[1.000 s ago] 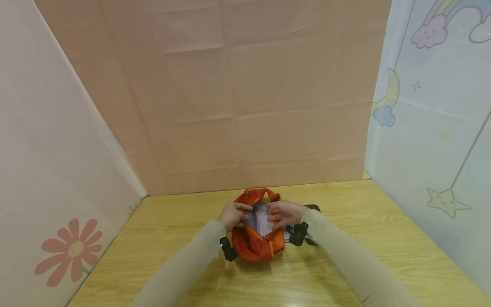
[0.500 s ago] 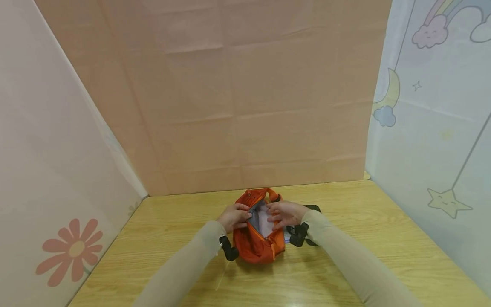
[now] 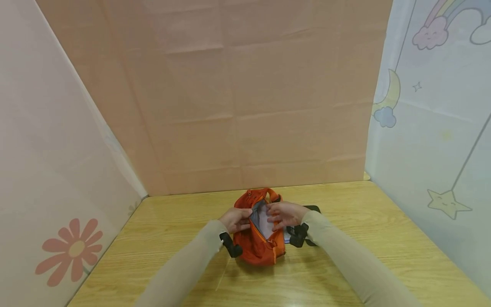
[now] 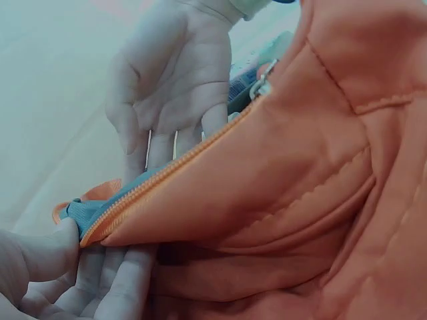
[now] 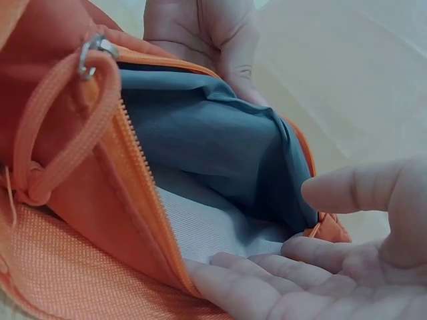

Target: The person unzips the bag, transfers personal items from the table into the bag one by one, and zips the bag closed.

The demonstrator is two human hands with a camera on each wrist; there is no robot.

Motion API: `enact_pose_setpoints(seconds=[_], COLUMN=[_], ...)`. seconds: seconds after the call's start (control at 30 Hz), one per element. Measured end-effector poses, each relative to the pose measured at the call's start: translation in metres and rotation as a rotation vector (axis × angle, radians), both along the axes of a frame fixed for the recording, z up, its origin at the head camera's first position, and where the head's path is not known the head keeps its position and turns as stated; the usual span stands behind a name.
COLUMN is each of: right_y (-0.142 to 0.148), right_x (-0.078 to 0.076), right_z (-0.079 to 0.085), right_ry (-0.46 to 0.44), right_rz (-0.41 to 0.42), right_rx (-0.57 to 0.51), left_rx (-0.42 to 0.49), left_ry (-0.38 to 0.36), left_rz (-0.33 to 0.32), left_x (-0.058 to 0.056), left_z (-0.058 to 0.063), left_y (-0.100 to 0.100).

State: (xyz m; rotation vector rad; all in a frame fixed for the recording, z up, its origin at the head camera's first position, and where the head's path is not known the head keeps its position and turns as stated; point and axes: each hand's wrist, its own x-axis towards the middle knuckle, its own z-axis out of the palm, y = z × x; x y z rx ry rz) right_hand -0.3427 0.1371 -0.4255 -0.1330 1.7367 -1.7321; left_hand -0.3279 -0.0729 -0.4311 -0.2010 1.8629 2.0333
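Observation:
An orange-red zip bag point(image 3: 258, 250) lies on the table, its zipped mouth spread wide and grey lining point(image 5: 200, 133) showing inside. At the left rim, my left hand point(image 3: 233, 219) pinches the zipper edge point(image 4: 143, 190), thumb on the lining side and fingers against the outer fabric. My right hand point(image 3: 287, 213) is at the opposite rim with its fingers extended into the opening, palm turned up in the right wrist view. A metal zipper pull with an orange cord loop point(image 5: 33, 143) hangs at one end of the zipper.
A flat black item point(image 3: 313, 208) lies behind the right wrist, partly covered, with a whitish-blue piece point(image 3: 287, 236) beside the bag. Black straps circle both wrists. A tan sheet point(image 3: 238, 106) backs the wooden table point(image 3: 172, 238), and printed sheets stand on both sides.
My left hand's fingers have drawn out of the bag's mouth to its left rim, now pinching it. The bag's near end has shifted slightly toward me; my right hand has stayed put.

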Motion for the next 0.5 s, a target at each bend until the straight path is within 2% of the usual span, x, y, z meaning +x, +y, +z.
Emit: enact_pose_setpoints(seconds=[0.13,0.37,0.5], right_y=[-0.0003,-0.0001,0.0004], right_x=[0.0003,0.0019,0.0017], right_z=[-0.0002,0.0001,0.0006], right_ry=[0.0,0.006,0.004], right_rz=[-0.009,0.008,0.008], right_rx=[0.005,0.014,0.013], left_rx=[0.0,-0.164,-0.243], left_ry=[0.011,0.223,0.241], left_rz=[-0.009,-0.08,-0.106], left_x=[0.0008,0.0019,0.0031], left_z=[0.0,0.005,0.0087], left_y=[-0.0008,-0.0016,-0.002])
